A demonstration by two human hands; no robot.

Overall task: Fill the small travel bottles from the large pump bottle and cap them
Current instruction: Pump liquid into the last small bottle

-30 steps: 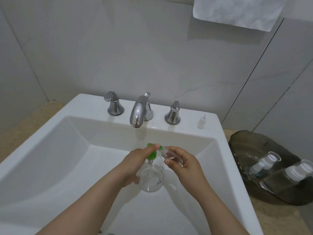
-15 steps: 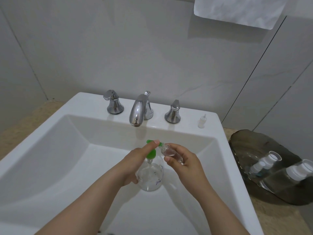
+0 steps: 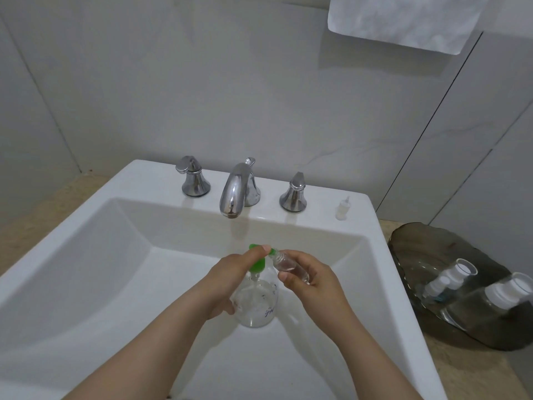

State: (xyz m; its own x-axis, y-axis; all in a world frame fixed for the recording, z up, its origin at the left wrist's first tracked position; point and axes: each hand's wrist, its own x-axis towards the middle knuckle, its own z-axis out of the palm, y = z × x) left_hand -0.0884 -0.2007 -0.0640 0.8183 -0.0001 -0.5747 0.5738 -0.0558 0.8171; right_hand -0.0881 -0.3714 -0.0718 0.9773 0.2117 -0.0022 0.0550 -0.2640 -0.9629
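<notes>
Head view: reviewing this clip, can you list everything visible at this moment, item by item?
sink: 1, white, centre
faucet: 1, chrome, back rim of sink
tap handles: 2, chrome, either side of faucet
loose cap: 1, whitish, sink rim right of the handles
pump bottle: 1, clear with green pump, standing in the basin
travel bottle: 1, clear, tilted, mouth at the pump spout
tray: 1, dark glass, counter right of sink
capped bottles: at least 2, clear with white tops, in tray
towel: 1, white, hanging top right
left hand: grip on pump bottle, finger on pump
right hand: holds travel bottle
</notes>
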